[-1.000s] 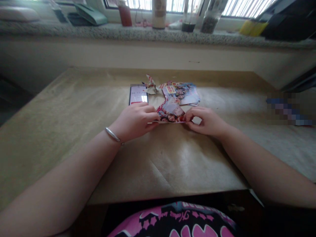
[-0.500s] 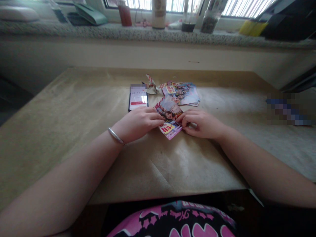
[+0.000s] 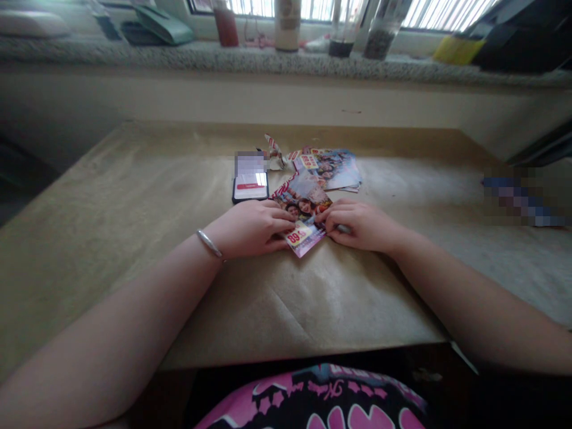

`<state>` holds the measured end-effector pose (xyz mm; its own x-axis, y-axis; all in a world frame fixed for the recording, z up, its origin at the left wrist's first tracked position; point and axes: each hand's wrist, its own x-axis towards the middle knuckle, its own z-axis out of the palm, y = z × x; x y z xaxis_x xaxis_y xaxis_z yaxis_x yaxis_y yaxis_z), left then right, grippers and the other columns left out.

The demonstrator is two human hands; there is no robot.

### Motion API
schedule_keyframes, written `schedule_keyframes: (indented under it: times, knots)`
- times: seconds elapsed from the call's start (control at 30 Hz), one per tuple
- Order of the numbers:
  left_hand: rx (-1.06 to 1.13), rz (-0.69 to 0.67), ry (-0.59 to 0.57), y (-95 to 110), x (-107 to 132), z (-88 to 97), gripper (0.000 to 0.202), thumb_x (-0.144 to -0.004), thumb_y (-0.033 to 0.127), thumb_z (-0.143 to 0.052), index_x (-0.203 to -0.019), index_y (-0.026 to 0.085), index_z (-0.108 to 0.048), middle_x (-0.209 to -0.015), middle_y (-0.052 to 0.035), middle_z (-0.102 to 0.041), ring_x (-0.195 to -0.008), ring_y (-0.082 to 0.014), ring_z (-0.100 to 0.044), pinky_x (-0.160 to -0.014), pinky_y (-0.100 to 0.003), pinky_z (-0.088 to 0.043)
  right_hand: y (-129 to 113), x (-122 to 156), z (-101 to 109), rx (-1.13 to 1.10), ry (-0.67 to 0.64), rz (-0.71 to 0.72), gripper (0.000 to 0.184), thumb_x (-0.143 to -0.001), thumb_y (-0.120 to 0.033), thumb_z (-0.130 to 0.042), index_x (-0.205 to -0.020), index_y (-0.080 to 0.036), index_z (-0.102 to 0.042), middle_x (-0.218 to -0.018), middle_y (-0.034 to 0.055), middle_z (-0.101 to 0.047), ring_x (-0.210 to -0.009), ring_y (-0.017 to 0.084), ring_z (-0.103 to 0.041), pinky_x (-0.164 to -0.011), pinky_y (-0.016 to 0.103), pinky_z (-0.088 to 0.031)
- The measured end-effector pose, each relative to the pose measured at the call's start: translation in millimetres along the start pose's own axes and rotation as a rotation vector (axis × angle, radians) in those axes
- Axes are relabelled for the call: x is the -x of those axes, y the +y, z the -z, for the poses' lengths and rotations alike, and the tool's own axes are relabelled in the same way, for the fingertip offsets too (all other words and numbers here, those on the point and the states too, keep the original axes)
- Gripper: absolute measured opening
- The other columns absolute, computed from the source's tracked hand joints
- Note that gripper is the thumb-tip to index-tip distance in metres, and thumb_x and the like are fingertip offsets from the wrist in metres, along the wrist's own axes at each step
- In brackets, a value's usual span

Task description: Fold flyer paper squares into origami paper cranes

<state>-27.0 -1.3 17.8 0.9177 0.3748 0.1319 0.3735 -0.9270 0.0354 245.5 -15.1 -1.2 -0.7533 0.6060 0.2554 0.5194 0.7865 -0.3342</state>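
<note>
A colourful printed flyer with people's photos and a yellow "89.9" price patch lies on the table in front of me. My left hand, a silver bangle on its wrist, holds the flyer's left edge, fingers on top and thumb near the lower corner. On the opposite edge, my right hand pinches the flyer between thumb and curled fingers. Just behind it rests a stack of similar flyers, partly overlapped by the held one. A folded striped paper piece stands left of that stack.
A phone with a lit screen lies beyond my left hand. The brown table reaches to the wall. Bottles, a red container and a green case stand on the stone windowsill. A blurred item lies far right.
The flyer has shifted slightly left and towards me, and more of its photo shows. My left hand has slid a little lower along its edge; the right has barely moved.
</note>
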Motion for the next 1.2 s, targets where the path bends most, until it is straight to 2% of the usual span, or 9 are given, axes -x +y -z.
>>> schedule_keyframes:
  times: [0.2, 0.43, 0.63, 0.9, 1.07, 1.2]
  knots:
    - [0.005, 0.045, -0.034, 5, -2, 4.9, 0.031, -0.092, 0.037, -0.055, -0.112, 0.019, -0.069, -0.123, -0.0061, -0.067, -0.11, -0.0226, -0.062, -0.099, -0.036, -0.048, 4, 0, 0, -0.073, 0.005, 0.0, 0.011, -0.078, -0.013, -0.059, -0.08, -0.023, -0.061, -0.107, 0.0041, -0.072, -0.098, 0.019, -0.065, -0.09, 0.035, -0.05]
    - [0.03, 0.092, -0.054, 5, -1, 4.7, 0.034, -0.088, 0.041, -0.059, -0.11, 0.017, -0.067, -0.123, -0.0098, -0.066, -0.112, -0.0243, -0.06, -0.098, -0.036, -0.047, 6, 0, -1, -0.124, 0.039, 0.019, 0.01, -0.081, -0.014, -0.058, -0.081, -0.023, -0.063, -0.104, 0.0051, -0.073, -0.099, 0.019, -0.067, -0.091, 0.036, -0.05]
    - [0.039, 0.142, -0.035, 9, -3, 6.1, 0.038, -0.094, 0.047, -0.047, -0.094, 0.017, -0.069, -0.105, -0.0097, -0.069, -0.098, -0.0221, -0.063, -0.088, -0.034, -0.049, 3, -3, -2, -0.139, 0.061, -0.001, 0.012, -0.079, -0.013, -0.058, -0.08, -0.023, -0.063, -0.103, 0.0056, -0.073, -0.098, 0.02, -0.067, -0.09, 0.036, -0.049]
    - [0.102, 0.142, 0.035, 9, -3, 5.0, 0.026, -0.09, 0.031, -0.049, -0.085, 0.018, -0.071, -0.091, -0.0065, -0.069, -0.087, -0.0181, -0.062, -0.082, -0.029, -0.047, -6, -6, -11, -0.184, 0.138, -0.137, 0.011, -0.086, -0.019, -0.055, -0.082, -0.021, -0.065, -0.091, 0.0062, -0.072, -0.087, 0.019, -0.066, -0.081, 0.034, -0.051]
    - [0.118, 0.193, 0.019, 8, -4, 5.3, 0.039, -0.095, 0.042, -0.043, -0.079, 0.018, -0.07, -0.088, -0.0063, -0.069, -0.084, -0.0182, -0.062, -0.078, -0.029, -0.046, -11, -10, -16, -0.21, 0.175, -0.146, 0.013, -0.088, -0.021, -0.056, -0.083, -0.022, -0.068, -0.091, 0.0051, -0.073, -0.09, 0.018, -0.067, -0.083, 0.033, -0.051]
    - [0.14, 0.259, 0.01, 9, -7, 3.8, 0.042, -0.096, 0.038, -0.04, -0.07, 0.018, -0.067, -0.081, -0.0056, -0.067, -0.081, -0.0171, -0.061, -0.076, -0.029, -0.046, -9, -12, -18, -0.219, 0.16, -0.107, 0.013, -0.087, -0.019, -0.056, -0.084, -0.022, -0.068, -0.09, 0.0043, -0.074, -0.091, 0.019, -0.067, -0.085, 0.034, -0.051]
